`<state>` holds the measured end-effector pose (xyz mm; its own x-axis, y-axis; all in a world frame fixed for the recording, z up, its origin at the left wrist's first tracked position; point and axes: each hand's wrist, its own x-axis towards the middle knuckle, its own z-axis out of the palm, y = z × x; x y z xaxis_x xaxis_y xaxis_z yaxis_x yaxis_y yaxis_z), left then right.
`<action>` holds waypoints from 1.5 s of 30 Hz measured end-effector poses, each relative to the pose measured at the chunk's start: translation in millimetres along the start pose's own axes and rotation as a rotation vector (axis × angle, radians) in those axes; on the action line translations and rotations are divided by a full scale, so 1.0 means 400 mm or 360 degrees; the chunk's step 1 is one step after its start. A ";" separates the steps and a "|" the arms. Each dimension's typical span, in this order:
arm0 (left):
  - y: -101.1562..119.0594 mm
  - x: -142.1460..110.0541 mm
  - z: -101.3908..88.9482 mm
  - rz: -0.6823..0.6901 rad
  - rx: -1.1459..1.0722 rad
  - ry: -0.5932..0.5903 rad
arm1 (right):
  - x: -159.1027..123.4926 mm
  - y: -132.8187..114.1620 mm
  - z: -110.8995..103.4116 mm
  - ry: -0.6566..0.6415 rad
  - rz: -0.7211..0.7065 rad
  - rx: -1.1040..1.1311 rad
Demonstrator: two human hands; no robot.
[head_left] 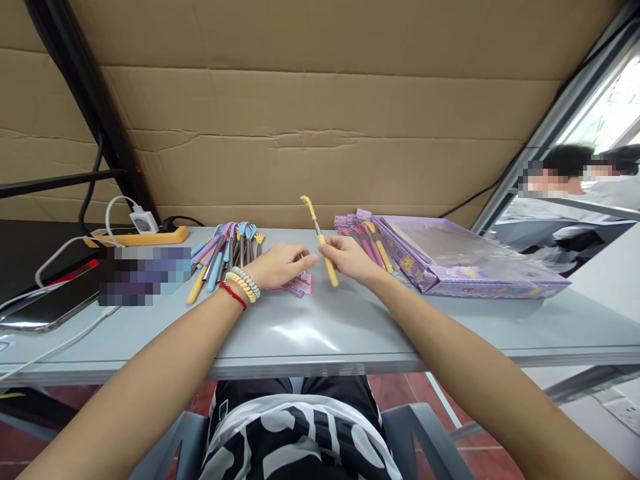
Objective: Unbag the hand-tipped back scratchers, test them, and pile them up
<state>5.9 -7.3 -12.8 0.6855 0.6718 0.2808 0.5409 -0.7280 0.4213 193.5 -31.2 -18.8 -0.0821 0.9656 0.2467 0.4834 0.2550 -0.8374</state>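
Note:
My right hand (347, 257) is closed around the handle of a yellow back scratcher (329, 263), with a silver shaft and a yellow curved head pointing up and away. My left hand (283, 265) is just left of it, thumb stretched toward the handle and fingers slightly bent, with nothing visible in its grasp. Beneath that hand lie small pink and purple printed cards (300, 285), partly covered. Left of my wrist is a pile of back scratchers (220, 253) in blue, purple and yellow. Beyond my right hand, several pink and yellow back scratchers (377, 248) lie with purple cards at their far ends.
A purple printed box (480, 283) with clear plastic on it stands at the right. At the left are a phone (50, 303), white cables and a yellow power strip (135, 237). A cardboard panel (320, 107) backs the grey table (320, 340). People sit beyond the right side.

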 end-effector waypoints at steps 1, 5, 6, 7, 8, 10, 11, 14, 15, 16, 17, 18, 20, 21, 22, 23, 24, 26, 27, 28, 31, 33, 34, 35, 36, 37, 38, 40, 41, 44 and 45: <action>0.006 -0.002 0.003 0.0024 -0.0042 -0.0016 | -0.002 0.000 0.002 -0.0105 -0.0013 0.0156; 0.021 -0.005 0.013 0.0051 -0.0162 0.0034 | -0.008 0.002 0.005 -0.0411 -0.0075 0.0473; 0.021 -0.005 0.014 0.0057 -0.0154 0.0055 | -0.008 0.001 0.005 -0.0422 -0.0103 0.0509; 0.020 -0.004 0.014 0.0066 -0.0123 0.0081 | -0.008 0.001 0.004 -0.0408 -0.0123 0.0547; 0.018 -0.002 0.012 0.0079 -0.0073 0.0111 | -0.007 0.000 0.002 -0.0367 -0.0135 0.0600; 0.011 0.002 0.007 0.0093 0.0049 0.0210 | -0.003 0.001 -0.004 -0.0222 -0.0124 0.0752; 0.008 0.003 0.004 0.0083 0.0109 0.0263 | 0.000 0.002 -0.008 -0.0136 -0.0107 0.0846; 0.000 0.006 -0.004 0.0003 0.0238 0.0348 | 0.010 0.010 -0.024 0.0087 -0.0079 0.1089; 0.001 0.005 -0.005 -0.0024 0.0266 0.0353 | 0.013 0.013 -0.029 0.0128 -0.0080 0.1135; 0.002 0.004 -0.007 -0.0039 0.0285 0.0355 | 0.014 0.015 -0.035 0.0153 -0.0090 0.1168; 0.005 0.003 -0.007 -0.0045 0.0297 0.0359 | 0.015 0.017 -0.040 0.0161 -0.0106 0.1188; 0.008 0.001 -0.007 -0.0046 0.0303 0.0362 | 0.014 0.017 -0.043 0.0147 -0.0125 0.1197; 0.016 -0.002 -0.006 -0.0043 0.0314 0.0368 | 0.010 0.015 -0.046 0.0093 -0.0161 0.1183; 0.020 -0.003 -0.005 -0.0037 0.0316 0.0366 | 0.007 0.013 -0.045 0.0063 -0.0177 0.1166; 0.023 -0.003 -0.003 -0.0023 0.0318 0.0362 | 0.005 0.011 -0.043 0.0034 -0.0188 0.1147; 0.026 -0.002 -0.002 0.0000 0.0323 0.0359 | 0.003 0.008 -0.039 0.0018 -0.0195 0.1129; 0.027 -0.001 0.000 0.0029 0.0333 0.0357 | 0.002 0.006 -0.035 0.0019 -0.0203 0.1112; 0.028 0.002 -0.001 0.0073 0.0377 0.0351 | 0.003 0.001 -0.034 0.0061 -0.0233 0.1088; 0.027 0.004 -0.005 0.0069 0.0418 0.0354 | 0.005 -0.001 -0.040 0.0104 -0.0251 0.1081; 0.025 0.005 -0.011 0.0043 0.0468 0.0358 | 0.007 -0.001 -0.052 0.0170 -0.0266 0.1082; 0.006 0.002 -0.044 -0.0100 0.0627 0.0381 | 0.013 0.004 -0.129 0.0499 -0.0292 0.1130; -0.015 -0.003 -0.072 -0.0193 0.0697 0.0401 | 0.013 0.014 -0.197 0.0746 -0.0314 0.1164; -0.027 -0.007 -0.084 -0.0234 0.0716 0.0416 | 0.012 0.020 -0.228 0.0856 -0.0320 0.1186; -0.038 -0.010 -0.095 -0.0263 0.0722 0.0428 | 0.010 0.025 -0.253 0.0950 -0.0337 0.1225; -0.048 -0.014 -0.102 -0.0286 0.0722 0.0440 | 0.008 0.029 -0.271 0.1013 -0.0333 0.1266; -0.056 -0.017 -0.107 -0.0302 0.0718 0.0446 | 0.007 0.031 -0.280 0.1037 -0.0309 0.1310; -0.063 -0.020 -0.110 -0.0310 0.0713 0.0447 | 0.006 0.032 -0.283 0.1030 -0.0282 0.1355; -0.074 -0.026 -0.111 -0.0317 0.0713 0.0450 | 0.005 0.032 -0.273 0.0945 -0.0233 0.1416; -0.078 -0.028 -0.110 -0.0315 0.0717 0.0459 | 0.006 0.031 -0.265 0.0888 -0.0220 0.1426; -0.082 -0.031 -0.106 -0.0295 0.0722 0.0524 | 0.010 0.032 -0.246 0.0792 -0.0180 0.1409; -0.081 -0.030 -0.103 -0.0280 0.0712 0.0540 | 0.011 0.032 -0.242 0.0794 -0.0158 0.1405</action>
<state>-39.8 13.8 5.7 0.4121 0.7402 0.5312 0.8360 -0.5390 0.1025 283.8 -28.5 18.8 0.3832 0.8585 0.3407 -0.3381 0.4736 -0.8133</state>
